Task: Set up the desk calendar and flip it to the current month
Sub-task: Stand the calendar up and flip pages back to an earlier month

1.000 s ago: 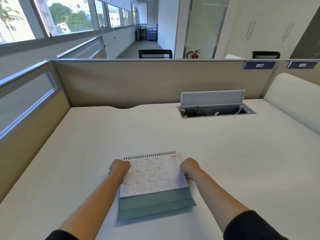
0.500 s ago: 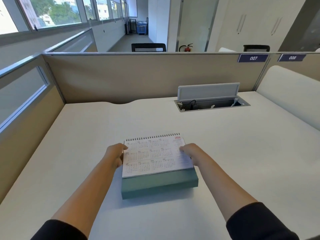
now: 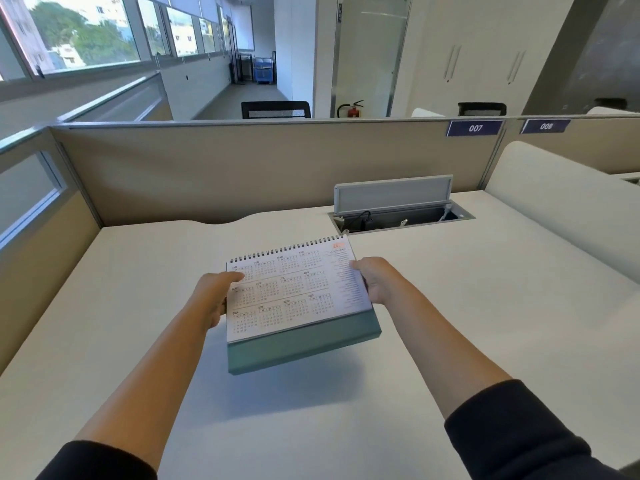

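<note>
A spiral-bound desk calendar (image 3: 294,292) with a teal card base shows a white year-overview page facing up. It hovers above the white desk (image 3: 131,306), tilted, with its shadow on the surface below. My left hand (image 3: 214,296) grips its left edge, thumb on the page. On the opposite edge my right hand (image 3: 374,278) holds it the same way. The spiral binding points away from me.
An open cable hatch (image 3: 398,216) with its grey lid raised sits in the desk behind the calendar. Beige partition walls (image 3: 242,174) close the back and left. A rounded white divider (image 3: 561,209) bounds the right side.
The calendar lay flat on the desk with both hands at its sides; both hands have since gripped it and lifted it off the surface, its teal base folding up under the pages.
</note>
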Available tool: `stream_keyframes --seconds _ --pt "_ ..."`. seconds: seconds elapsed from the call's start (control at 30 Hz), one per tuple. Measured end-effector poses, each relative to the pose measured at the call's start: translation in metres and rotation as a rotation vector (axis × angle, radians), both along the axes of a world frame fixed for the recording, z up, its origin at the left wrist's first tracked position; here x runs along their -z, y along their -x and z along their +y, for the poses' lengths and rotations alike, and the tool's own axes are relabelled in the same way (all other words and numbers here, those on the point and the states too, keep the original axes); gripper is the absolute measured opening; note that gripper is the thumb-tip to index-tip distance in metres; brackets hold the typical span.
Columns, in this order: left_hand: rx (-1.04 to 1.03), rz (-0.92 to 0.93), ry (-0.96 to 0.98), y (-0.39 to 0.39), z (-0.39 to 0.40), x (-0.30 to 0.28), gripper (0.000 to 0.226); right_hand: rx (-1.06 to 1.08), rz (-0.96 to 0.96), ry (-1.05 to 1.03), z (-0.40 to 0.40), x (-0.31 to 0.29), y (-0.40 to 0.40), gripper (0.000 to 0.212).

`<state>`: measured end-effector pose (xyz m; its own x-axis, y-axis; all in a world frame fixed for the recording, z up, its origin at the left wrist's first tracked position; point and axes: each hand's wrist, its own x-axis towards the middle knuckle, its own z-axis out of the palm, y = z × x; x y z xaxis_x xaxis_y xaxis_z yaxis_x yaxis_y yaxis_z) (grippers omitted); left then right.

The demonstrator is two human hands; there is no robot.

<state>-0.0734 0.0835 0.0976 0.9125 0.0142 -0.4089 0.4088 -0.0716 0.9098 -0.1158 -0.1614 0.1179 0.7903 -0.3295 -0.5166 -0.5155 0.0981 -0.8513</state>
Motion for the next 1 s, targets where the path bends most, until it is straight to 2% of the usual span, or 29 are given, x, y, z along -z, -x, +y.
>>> stream_keyframes --seconds 0.1,0.17,0.3,0.43,0.57,0.7,0.87,1.0 --pt "-0.042 -0.014 0.062 -0.001 -0.001 0.000 0.018 -0.047 -0.038 -0.084 -0.004 -0.002 -0.002 0.027" --pt "-0.078 -0.092 0.064 -0.002 -0.006 0.001 0.017 -0.092 -0.084 -0.105 -0.008 -0.001 -0.005 0.033" --pt "-0.170 -0.248 0.026 0.003 -0.012 0.005 0.037 -0.224 -0.180 -0.113 -0.013 0.011 -0.009 0.045" --pt "-0.255 -0.332 0.057 0.017 -0.015 0.016 0.026 -0.304 -0.219 -0.076 -0.017 0.032 -0.008 0.048" --pt "-0.237 -0.338 0.033 0.024 -0.020 0.021 0.032 -0.342 -0.192 -0.129 -0.021 0.049 -0.007 0.044" --pt "-0.230 -0.296 0.002 0.024 -0.023 0.023 0.049 -0.376 -0.185 -0.151 -0.022 0.051 -0.006 0.044" --pt "-0.414 -0.267 0.012 0.032 -0.021 0.029 0.037 -0.307 -0.165 -0.095 -0.036 0.056 -0.003 0.062" --pt "-0.458 -0.285 -0.051 0.039 -0.013 0.034 0.035 -0.058 -0.169 -0.004 -0.048 0.064 0.001 0.049"
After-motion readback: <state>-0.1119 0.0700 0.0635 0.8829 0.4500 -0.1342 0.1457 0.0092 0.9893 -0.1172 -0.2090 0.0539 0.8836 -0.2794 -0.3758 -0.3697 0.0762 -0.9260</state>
